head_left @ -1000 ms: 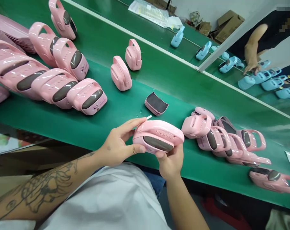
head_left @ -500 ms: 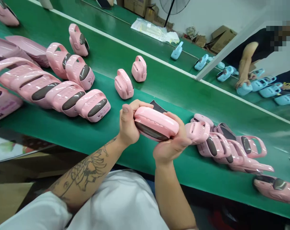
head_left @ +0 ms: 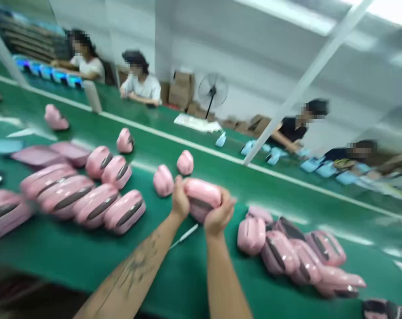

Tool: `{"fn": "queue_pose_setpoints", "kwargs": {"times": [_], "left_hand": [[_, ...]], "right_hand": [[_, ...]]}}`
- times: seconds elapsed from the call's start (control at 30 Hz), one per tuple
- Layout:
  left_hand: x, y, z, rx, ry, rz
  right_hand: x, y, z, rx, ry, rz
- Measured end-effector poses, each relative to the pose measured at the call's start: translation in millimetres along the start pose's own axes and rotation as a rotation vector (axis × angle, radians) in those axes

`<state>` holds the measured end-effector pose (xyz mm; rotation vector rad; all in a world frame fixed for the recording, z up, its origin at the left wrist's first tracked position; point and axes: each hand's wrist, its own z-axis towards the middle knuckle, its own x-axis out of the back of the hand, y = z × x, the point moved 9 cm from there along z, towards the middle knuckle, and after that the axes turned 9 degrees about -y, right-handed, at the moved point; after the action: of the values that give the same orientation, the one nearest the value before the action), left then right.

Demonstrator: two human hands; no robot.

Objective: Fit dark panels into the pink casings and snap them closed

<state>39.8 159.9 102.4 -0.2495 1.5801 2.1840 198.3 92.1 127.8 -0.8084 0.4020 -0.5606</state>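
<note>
Left hand [head_left: 180, 200], right hand [head_left: 220, 212] clasping pink plastic case [head_left: 202, 194], markings blurred

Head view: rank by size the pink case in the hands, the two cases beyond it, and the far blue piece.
1. Held case
2. Left case and right case, too alike to rank
3. Blue piece
Nearness may skew this.
</note>
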Motion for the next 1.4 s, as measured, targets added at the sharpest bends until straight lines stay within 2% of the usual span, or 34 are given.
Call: {"fn": "queue_pose_setpoints", "kwargs": {"times": [0.1, 0.2, 0.3, 0.5, 0.63, 0.73, 0.83, 0.9, 1.07, 1.13, 1.17, 1.27, 1.4], "left_hand": [[-5.9, -13, 25, -0.051, -0.06, -0.105], [-1.1, -26, 25, -0.045, -0.054, -0.161], [3.6, -27, 17, -0.039, -0.029, -0.203], [-0.3, -26, 10, -0.079, -0.051, -0.262], [-7.6, -45, -2, -0.044, -0.139, -0.388], [-14.1, -57, -10, -0.043, -0.239, -0.389], [-11.5, -65, -11, -0.053, -0.265, -0.31], [-4.7, -71, -7, -0.033, -0.23, -0.257], [9.1, -76, 18, 0.023, -0.143, -0.083], [8.8, -75, 31, 0.027, -0.142, 0.064], [8.7, -76, 38, 0.024, -0.136, 0.133], [14.1, -76, 49, -0.011, -0.088, 0.291], [28.5, -80, 46, -0.064, -0.094, 0.503]], "right_hand": [[1, 27, -3, 0.005, 0.027, 0.068], [8, 41, -16, -0.037, 0.026, 0.127], [14, 41, -23, -0.084, 0.027, 0.172], [17, 34, -22, -0.116, 0.09, 0.206], [21, 31, -25, -0.124, 0.187, 0.163], [22, 34, -27, -0.151, 0.253, 0.127], [21, 36, -25, -0.166, 0.221, 0.117], [19, 35, -21, -0.164, 0.127, 0.104], [7, 38, -3, -0.172, -0.28, 0.006], [7, 49, 10, -0.184, -0.352, -0.063], [10, 57, 19, -0.187, -0.338, -0.104], [21, 83, 56, -0.184, -0.182, -0.261], [20, 120, 107, -0.164, -0.102, -0.53]]}}
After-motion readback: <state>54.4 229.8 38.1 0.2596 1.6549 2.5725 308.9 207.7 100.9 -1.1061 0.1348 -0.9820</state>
